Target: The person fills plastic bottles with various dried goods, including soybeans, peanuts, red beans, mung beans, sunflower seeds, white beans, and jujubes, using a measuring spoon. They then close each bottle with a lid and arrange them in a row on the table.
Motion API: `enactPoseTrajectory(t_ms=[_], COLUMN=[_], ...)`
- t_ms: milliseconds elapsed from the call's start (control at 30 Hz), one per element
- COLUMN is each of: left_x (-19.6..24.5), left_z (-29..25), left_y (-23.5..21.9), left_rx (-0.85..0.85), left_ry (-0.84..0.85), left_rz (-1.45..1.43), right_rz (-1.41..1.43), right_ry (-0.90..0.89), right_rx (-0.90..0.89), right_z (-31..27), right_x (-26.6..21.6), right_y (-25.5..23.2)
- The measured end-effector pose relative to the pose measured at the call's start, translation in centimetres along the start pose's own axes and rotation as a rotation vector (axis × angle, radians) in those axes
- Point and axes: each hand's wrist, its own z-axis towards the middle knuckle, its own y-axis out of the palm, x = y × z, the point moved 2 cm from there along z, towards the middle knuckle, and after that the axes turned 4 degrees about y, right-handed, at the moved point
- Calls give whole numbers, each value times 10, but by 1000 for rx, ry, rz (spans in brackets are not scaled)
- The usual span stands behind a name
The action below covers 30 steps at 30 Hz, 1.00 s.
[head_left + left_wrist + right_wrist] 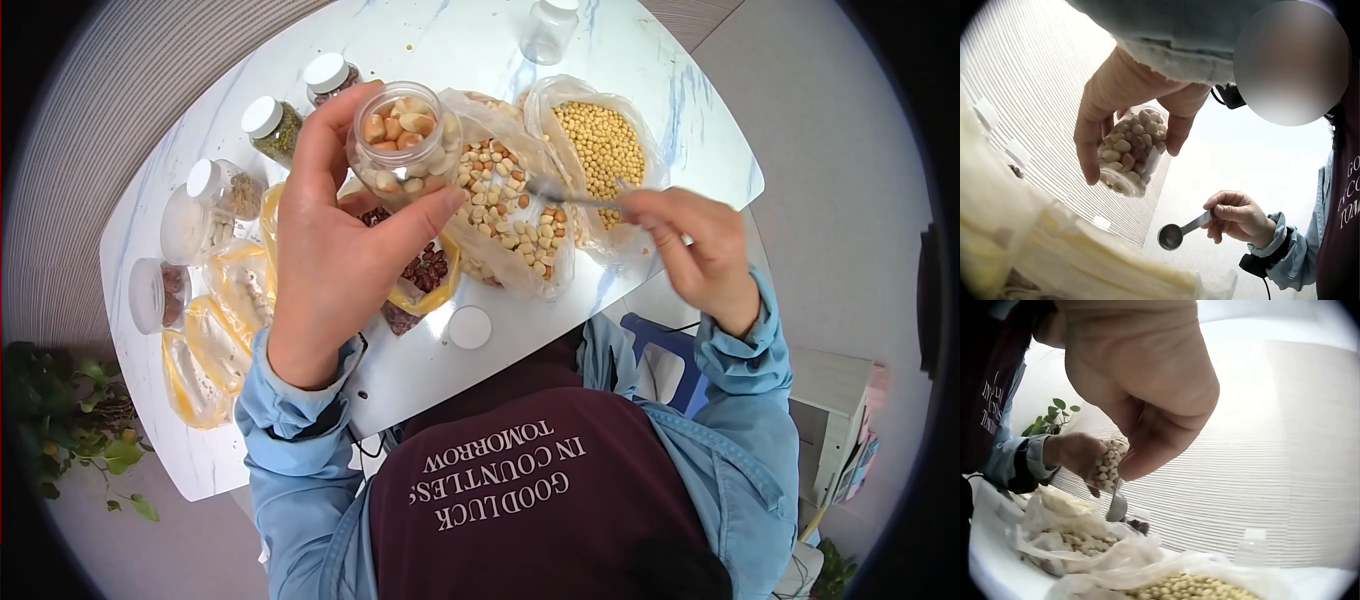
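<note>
The left hand point(345, 235) grips a clear open jar point(405, 150) full of peanuts, thumb and fingers around its sides, held up over the bags. In the left wrist view the same jar point(1132, 150) shows peanuts through its wall. The right hand point(705, 250) pinches the handle of a metal spoon point(560, 193) above the peanut bag point(510, 215). The spoon's round bowl point(1170, 237) looks empty in the left wrist view. Beyond the right hand point(1141, 381), the spoon point(1117, 507) points down near the jar in the right wrist view.
A bag of yellow beans point(602, 145) lies right of the peanuts, a bag of dark red beans point(428, 270) left. White-capped jars point(262, 118) line the far left; yellow-edged bags point(215, 340) lie nearer. A white lid point(470, 327) rests by the front edge, an empty jar point(548, 35) at the back.
</note>
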Motion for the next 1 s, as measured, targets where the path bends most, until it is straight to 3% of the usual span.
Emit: enactPoseTrajectory(t_ms=[67,200,533,633,733,1000], left_x=[0,1,-1,-1,-1,0], left_z=[0,0,0,0,0,-1], left_y=[0,0,-1,-1,-1,0], left_rx=[-2,-3,4,3,2,-2], left_ry=[1,3,-17,-11,-16,-22], left_rz=[1,3,2,7,8,-4], right_rz=[93,38,51,354,590,638], right_ry=[-35,-77,-63,303,480,546], right_rx=[-78,-63,-73,-129,-97,-36], right_z=[3,2,3,2,0,-3], right_x=[-5,2,7,13,27,28], right_y=[14,39,51,53,56,46])
